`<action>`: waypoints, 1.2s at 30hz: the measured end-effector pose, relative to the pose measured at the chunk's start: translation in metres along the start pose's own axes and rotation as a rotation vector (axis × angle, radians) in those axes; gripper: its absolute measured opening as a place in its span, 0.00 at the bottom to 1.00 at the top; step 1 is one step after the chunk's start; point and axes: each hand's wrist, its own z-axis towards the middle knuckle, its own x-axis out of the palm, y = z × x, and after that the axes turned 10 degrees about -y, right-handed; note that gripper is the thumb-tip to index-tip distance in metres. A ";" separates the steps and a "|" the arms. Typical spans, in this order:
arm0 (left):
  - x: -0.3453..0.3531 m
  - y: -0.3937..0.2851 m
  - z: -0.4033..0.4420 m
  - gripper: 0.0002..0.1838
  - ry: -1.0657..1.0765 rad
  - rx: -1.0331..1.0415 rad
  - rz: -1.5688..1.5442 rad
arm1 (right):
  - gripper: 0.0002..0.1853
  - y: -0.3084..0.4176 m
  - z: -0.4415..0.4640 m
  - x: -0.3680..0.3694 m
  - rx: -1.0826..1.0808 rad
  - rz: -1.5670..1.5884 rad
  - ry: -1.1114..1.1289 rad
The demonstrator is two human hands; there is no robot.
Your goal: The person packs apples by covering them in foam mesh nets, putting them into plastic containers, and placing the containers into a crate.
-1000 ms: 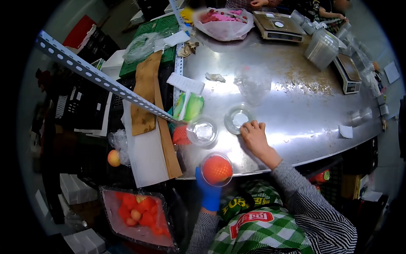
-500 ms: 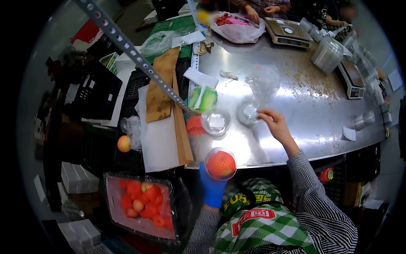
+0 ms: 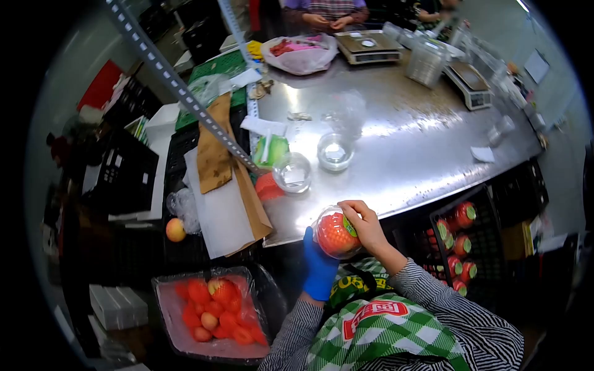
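My left hand (image 3: 319, 272), in a blue glove, is wrapped around a clear plastic cup (image 3: 334, 234) just off the table's front edge. Inside the cup sits a round fruit in red foam netting. My bare right hand (image 3: 366, 230) presses its fingers on the cup's top rim. A green label (image 3: 350, 226) shows at that top, beside the right fingertips; whether a lid is fully seated I cannot tell. Two more clear cups, a nearer one (image 3: 292, 179) and a farther one (image 3: 336, 154), stand on the metal table, each with a white patch visible inside.
At lower left a lined bin (image 3: 170, 321) holds several red-netted fruits. To the right, a black crate (image 3: 489, 247) contains several labelled cups. A slotted metal post (image 3: 185, 93) crosses the left side. Scales (image 3: 371, 54) and a white bag (image 3: 303, 60) sit near a co-worker's hands.
My right hand has come back from the farther clear cup to the top of the held cup, where a green label now shows. The view has turned, bringing the crate of labelled cups into sight.
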 end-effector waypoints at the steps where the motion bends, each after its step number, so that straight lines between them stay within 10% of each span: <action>1: 0.006 0.003 -0.005 0.33 0.002 -0.009 0.018 | 0.21 0.008 -0.001 -0.008 -0.036 -0.023 0.010; 11: -0.001 0.034 -0.027 0.31 0.073 0.080 0.423 | 0.17 0.022 -0.065 -0.042 -0.013 0.068 -0.158; 13: -0.002 0.037 -0.032 0.32 0.128 0.036 0.477 | 0.15 0.003 -0.082 -0.042 -0.450 -0.242 -0.351; 16: 0.000 0.044 -0.034 0.30 0.192 -0.183 0.261 | 0.14 0.013 -0.101 -0.051 -0.258 -0.006 -0.457; 26: 0.020 0.070 -0.047 0.23 0.240 0.252 1.101 | 0.09 -0.003 -0.109 -0.076 -0.171 -0.013 -0.531; 29: 0.020 0.066 -0.038 0.28 0.161 0.030 1.004 | 0.09 -0.011 -0.111 -0.081 -0.238 -0.040 -0.580; 36: 0.082 0.100 -0.023 0.31 0.311 -0.172 1.011 | 0.35 -0.032 -0.107 -0.139 0.338 0.839 -0.352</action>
